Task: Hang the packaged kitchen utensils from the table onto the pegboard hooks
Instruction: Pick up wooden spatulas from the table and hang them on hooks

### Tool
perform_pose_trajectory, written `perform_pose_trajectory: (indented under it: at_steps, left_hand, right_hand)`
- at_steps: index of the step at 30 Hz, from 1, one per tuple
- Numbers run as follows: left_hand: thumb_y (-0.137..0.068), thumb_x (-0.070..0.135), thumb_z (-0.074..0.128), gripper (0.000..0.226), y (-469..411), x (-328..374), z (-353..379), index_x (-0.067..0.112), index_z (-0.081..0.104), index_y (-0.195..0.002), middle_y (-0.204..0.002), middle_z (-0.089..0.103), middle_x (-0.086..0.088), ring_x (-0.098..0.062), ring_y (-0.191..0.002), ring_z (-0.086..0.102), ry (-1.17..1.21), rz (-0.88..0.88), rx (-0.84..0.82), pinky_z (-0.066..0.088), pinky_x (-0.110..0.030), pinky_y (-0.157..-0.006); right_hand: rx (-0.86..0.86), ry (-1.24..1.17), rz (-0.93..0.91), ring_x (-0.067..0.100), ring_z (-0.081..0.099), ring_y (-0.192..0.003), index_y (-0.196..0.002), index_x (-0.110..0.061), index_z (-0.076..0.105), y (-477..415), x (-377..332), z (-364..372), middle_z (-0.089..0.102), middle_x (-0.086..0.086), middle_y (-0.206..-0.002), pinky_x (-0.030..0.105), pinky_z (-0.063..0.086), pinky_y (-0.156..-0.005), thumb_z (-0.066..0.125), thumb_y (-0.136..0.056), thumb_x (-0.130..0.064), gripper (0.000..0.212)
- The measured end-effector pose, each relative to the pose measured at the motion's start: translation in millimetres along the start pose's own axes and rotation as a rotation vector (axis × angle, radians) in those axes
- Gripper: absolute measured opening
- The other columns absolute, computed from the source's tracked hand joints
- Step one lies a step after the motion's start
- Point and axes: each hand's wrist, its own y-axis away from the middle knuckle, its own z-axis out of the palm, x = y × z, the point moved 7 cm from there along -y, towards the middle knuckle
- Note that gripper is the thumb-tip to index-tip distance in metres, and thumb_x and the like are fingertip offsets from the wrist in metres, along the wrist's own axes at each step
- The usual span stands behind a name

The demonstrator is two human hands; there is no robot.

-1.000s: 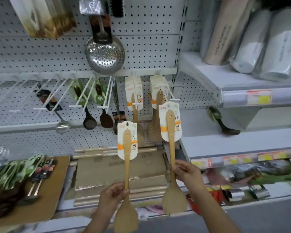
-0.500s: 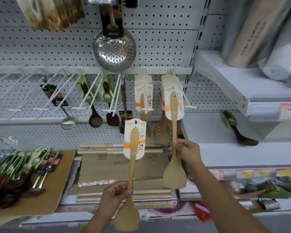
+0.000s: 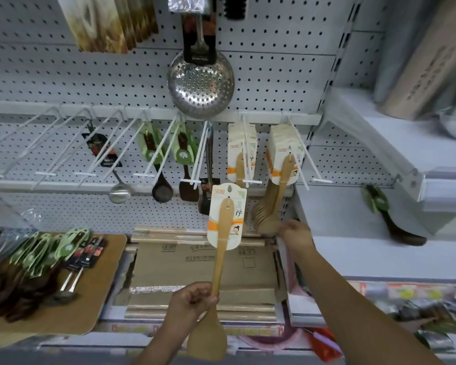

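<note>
1. Left hand [image 3: 192,301]: fingers curled tight round the lower handle of a light bamboo spatula on a white-and-orange backing card [image 3: 223,233], gripping just above the blade.
2. That spatula is upright, blade down and card on top. It is held in the air in front of the white pegboard [image 3: 63,75], lower than the hook ends and on no hook.
3. Right hand [image 3: 296,234]: motion-blurred, down at the blades of a bunch of hung bamboo spatulas [image 3: 282,164]. It is at or touching the front blade. Can't tell whether the fingers grip or lie loose.
4. That bunch hangs by its cards on the rightmost white wire hook [image 3: 322,180]. A second bunch of carded spatulas [image 3: 241,156] is on the next hook to the left.
5. Further left on the same row hang black tongs [image 3: 208,164], two groups of green-carded dark spoons [image 3: 153,148] and a steel ladle on a black card [image 3: 119,192].
6. A big perforated steel skimmer [image 3: 200,85] hangs above the row, its bowl dipping over the hook rail.
7. Brown wooden table [image 3: 103,272] at lower left holds a pile of green-carded utensils [image 3: 42,254], with a few black-carded steel utensils [image 3: 90,252] just beside it.
8. A flattened cardboard box [image 3: 190,262] lies behind the held spatula, between the table and the right arm.
9. On the right shelf, one green-carded dark ladle [image 3: 387,217] lies flat, well apart from both hands.
</note>
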Motion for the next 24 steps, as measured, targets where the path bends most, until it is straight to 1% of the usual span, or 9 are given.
perform_pose_trajectory:
  at_steps: [2, 3, 6, 9, 12, 15, 18, 20, 24]
  left_hand:
    - [-0.075, -0.007, 0.078, 0.020, -1, 1, 6, 0.002, 0.075, -0.092, -0.085, 0.075, -0.016, -0.022, -0.078, 0.070, 0.022, -0.008, 0.000, 0.059, -0.030, -0.073]
    - [-0.075, -0.008, 0.077, 0.020, -1, 3, 8, 0.000, 0.074, -0.093, -0.085, 0.075, -0.017, -0.021, -0.077, 0.070, 0.029, -0.008, 0.001, 0.059, -0.029, -0.072]
    - [-0.074, -0.009, 0.078, 0.020, -4, 8, 18, -0.002, 0.073, -0.092, -0.087, 0.074, -0.022, -0.021, -0.077, 0.069, 0.029, 0.013, -0.007, 0.058, -0.033, -0.073]
    - [-0.073, -0.007, 0.079, 0.019, -5, 13, 28, -0.001, 0.072, -0.091, -0.086, 0.074, -0.020, -0.021, -0.078, 0.069, 0.017, 0.029, -0.041, 0.058, -0.034, -0.075]
    - [-0.072, -0.008, 0.079, 0.018, -3, 15, 37, -0.003, 0.070, -0.088, -0.084, 0.074, -0.019, -0.021, -0.077, 0.069, 0.007, 0.040, -0.053, 0.058, -0.033, -0.075]
    - [-0.072, -0.008, 0.079, 0.016, 2, 14, 43, -0.004, 0.069, -0.084, -0.082, 0.074, -0.018, -0.020, -0.074, 0.068, 0.004, 0.047, -0.065, 0.058, -0.030, -0.071]
    - [-0.073, -0.008, 0.079, 0.014, 9, 14, 45, -0.005, 0.069, -0.083, -0.081, 0.074, -0.018, -0.016, -0.073, 0.068, 0.006, 0.050, -0.070, 0.055, -0.024, -0.067]
    - [-0.073, -0.007, 0.079, 0.013, 13, 13, 45, -0.004, 0.071, -0.083, -0.081, 0.074, -0.016, -0.016, -0.073, 0.069, 0.008, 0.055, -0.070, 0.055, -0.025, -0.068]
    - [-0.073, -0.005, 0.080, 0.013, 16, 13, 45, -0.001, 0.072, -0.082, -0.082, 0.075, -0.014, -0.017, -0.076, 0.070, 0.009, 0.059, -0.081, 0.056, -0.027, -0.071]
  right_hand:
    - [-0.066, -0.189, -0.016, 0.023, 0.073, -0.093, -0.104, -0.022, 0.069, 16, -16, 6, 0.074, 0.010, -0.109, 0.036, 0.060, -0.084, 0.064, -0.095, -0.010, 0.016]
    - [-0.115, -0.257, -0.043, 0.025, 0.074, -0.096, -0.106, -0.021, 0.069, 26, -29, 11, 0.075, 0.009, -0.107, 0.039, 0.059, -0.088, 0.063, -0.097, -0.014, 0.012]
    - [-0.270, -0.348, -0.157, 0.025, 0.074, -0.099, -0.119, -0.014, 0.067, 64, -69, 24, 0.076, 0.009, -0.108, 0.043, 0.059, -0.089, 0.058, -0.100, -0.027, 0.024]
    - [-0.356, -0.308, -0.228, 0.025, 0.073, -0.101, -0.122, -0.012, 0.066, 89, -93, 35, 0.076, 0.007, -0.110, 0.042, 0.060, -0.087, 0.064, -0.097, -0.026, 0.029]
    - [-0.353, -0.287, -0.271, 0.026, 0.074, -0.099, -0.117, -0.008, 0.068, 102, -100, 39, 0.077, 0.009, -0.105, 0.042, 0.061, -0.084, 0.072, -0.090, -0.012, 0.028]
    - [-0.331, -0.330, -0.275, 0.028, 0.075, -0.096, -0.113, -0.002, 0.070, 110, -97, 38, 0.077, 0.012, -0.103, 0.040, 0.062, -0.080, 0.073, -0.087, -0.004, 0.026]
    - [-0.329, -0.321, -0.275, 0.030, 0.074, -0.096, -0.113, -0.003, 0.071, 112, -92, 35, 0.077, 0.013, -0.103, 0.048, 0.060, -0.086, 0.073, -0.087, -0.004, 0.026]
    - [-0.320, -0.321, -0.281, 0.032, 0.074, -0.097, -0.112, -0.003, 0.072, 114, -91, 33, 0.077, 0.014, -0.102, 0.052, 0.058, -0.090, 0.073, -0.087, -0.004, 0.025]
    - [-0.316, -0.326, -0.298, 0.033, 0.074, -0.099, -0.110, -0.004, 0.073, 120, -90, 30, 0.077, 0.013, -0.103, 0.055, 0.056, -0.092, 0.074, -0.086, -0.005, 0.024]
